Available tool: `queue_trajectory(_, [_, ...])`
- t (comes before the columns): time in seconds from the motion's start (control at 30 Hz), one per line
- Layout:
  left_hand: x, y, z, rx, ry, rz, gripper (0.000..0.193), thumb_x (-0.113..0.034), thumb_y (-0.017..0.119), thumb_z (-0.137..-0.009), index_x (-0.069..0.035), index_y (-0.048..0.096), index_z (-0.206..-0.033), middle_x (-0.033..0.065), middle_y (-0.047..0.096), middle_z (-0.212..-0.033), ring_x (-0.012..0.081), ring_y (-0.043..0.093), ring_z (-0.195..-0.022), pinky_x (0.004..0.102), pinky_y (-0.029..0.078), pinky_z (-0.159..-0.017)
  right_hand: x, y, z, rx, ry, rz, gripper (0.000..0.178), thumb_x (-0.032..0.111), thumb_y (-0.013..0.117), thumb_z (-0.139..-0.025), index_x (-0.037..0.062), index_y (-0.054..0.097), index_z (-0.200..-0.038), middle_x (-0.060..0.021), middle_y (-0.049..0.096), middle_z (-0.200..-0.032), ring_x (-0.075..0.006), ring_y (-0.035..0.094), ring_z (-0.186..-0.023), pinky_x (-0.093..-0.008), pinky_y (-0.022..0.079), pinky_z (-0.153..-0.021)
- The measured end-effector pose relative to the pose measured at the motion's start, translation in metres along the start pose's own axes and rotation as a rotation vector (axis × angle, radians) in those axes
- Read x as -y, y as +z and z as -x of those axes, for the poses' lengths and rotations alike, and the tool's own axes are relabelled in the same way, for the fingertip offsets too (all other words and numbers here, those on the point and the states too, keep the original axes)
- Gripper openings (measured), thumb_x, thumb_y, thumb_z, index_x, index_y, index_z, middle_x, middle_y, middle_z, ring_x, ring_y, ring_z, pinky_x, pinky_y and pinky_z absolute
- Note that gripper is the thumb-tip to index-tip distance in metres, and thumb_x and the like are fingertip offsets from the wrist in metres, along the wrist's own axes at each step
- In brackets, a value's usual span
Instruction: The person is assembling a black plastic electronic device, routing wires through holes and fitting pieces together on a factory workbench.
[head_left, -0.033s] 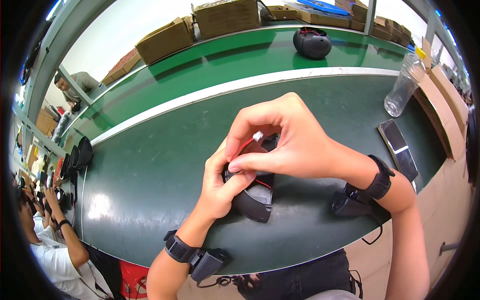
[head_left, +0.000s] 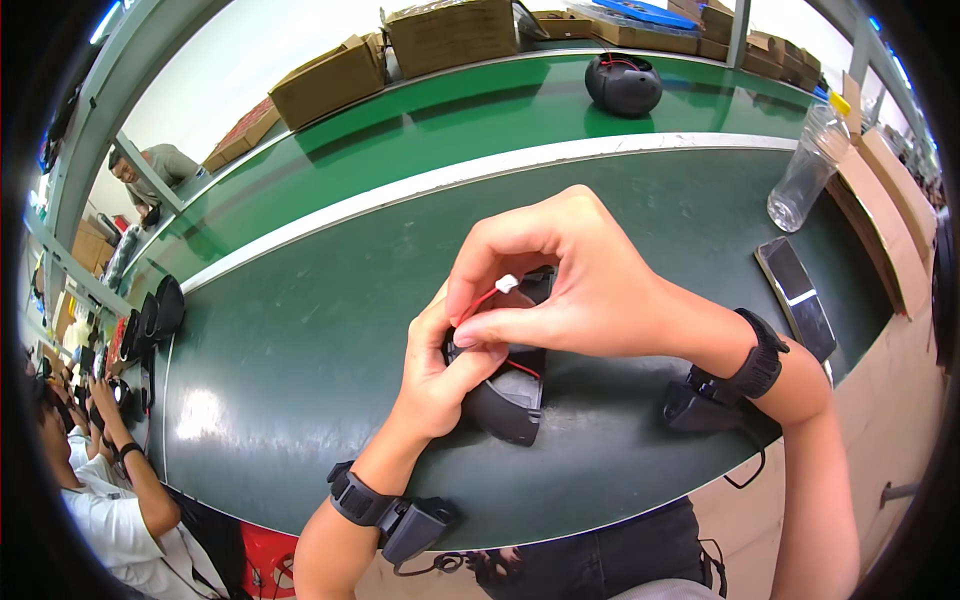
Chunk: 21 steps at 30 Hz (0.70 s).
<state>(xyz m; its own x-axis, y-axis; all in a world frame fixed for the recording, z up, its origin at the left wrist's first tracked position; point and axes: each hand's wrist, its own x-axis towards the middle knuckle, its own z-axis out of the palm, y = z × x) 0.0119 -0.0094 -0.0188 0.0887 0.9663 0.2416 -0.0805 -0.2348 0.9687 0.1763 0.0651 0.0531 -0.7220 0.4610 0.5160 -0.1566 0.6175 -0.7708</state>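
Held at the near middle of the table (head_left: 300,350), a black shell (head_left: 510,412), hollow side up, with its long axis running roughly from near to far and its far end leaning a little right; cannot tell whether resting on the surface or lifted just off it. Over the hollow, a red wire (head_left: 486,299) with a white plug (head_left: 508,284) at its end, aimed up and to the right, away from the fingertips and inside the ring of curled fingers. Clamped around the shell's left side, the left hand (head_left: 438,372), thumb across the rim. Arched over from the right, the right hand (head_left: 585,275), nearer to the plug, with thumb and forefinger together, seemingly pinched on the wire just left of and below it. Farther out to the right, a phone (head_left: 795,292) and a bottle (head_left: 805,172); beyond the white edging, a round black unit (head_left: 624,88).
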Motion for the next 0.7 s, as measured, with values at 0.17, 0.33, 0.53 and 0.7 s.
queue_trajectory(0.17, [0.008,0.001,0.0,-0.073,-0.095,0.091,0.04,-0.005,0.058,-0.071,0.002,0.061,-0.11,0.0108,0.058,-0.111,0.0197,0.055,-0.102,0.0311,0.041,-0.092,-0.003,-0.006,-0.001,0.009,-0.008,-0.011,0.02,0.003,0.074,-0.075,0.001,0.067,-0.093,-0.007,0.07,-0.084,-0.011,0.066,-0.072,-0.0232,0.053,-0.068])
queue_trajectory(0.33, [0.002,0.001,-0.02,0.145,0.198,-0.038,0.048,-0.012,0.052,-0.06,0.004,0.062,-0.104,0.0227,0.053,-0.13,0.0306,0.047,-0.124,0.0383,0.031,-0.106,0.007,-0.03,0.002,-0.191,0.12,-0.011,0.026,0.01,0.072,-0.081,0.0018,0.064,-0.104,-0.0048,0.067,-0.096,-0.0089,0.063,-0.081,-0.0237,0.049,-0.071])
queue_trajectory(0.53, [0.0,-0.002,-0.016,0.11,0.226,-0.07,0.059,-0.014,0.052,-0.059,0.006,0.057,-0.115,0.0205,0.053,-0.13,0.031,0.046,-0.126,0.0407,0.03,-0.109,-0.029,-0.055,0.04,0.013,0.53,0.138,0.028,0.014,0.065,-0.09,-0.0013,0.056,-0.111,-0.0078,0.063,-0.101,-0.0129,0.061,-0.095,-0.0284,0.051,-0.086])
queue_trajectory(0.7, [0.007,0.006,-0.019,0.101,0.177,0.027,0.069,-0.016,0.051,-0.059,0.005,0.052,-0.125,0.0191,0.053,-0.132,0.0283,0.047,-0.126,0.0374,0.031,-0.109,-0.019,-0.039,0.061,-0.012,0.778,-0.286,0.026,0.016,0.056,-0.096,-0.0012,0.055,-0.116,-0.0056,0.066,-0.091,-0.0074,0.059,-0.079,-0.0229,0.049,-0.069])
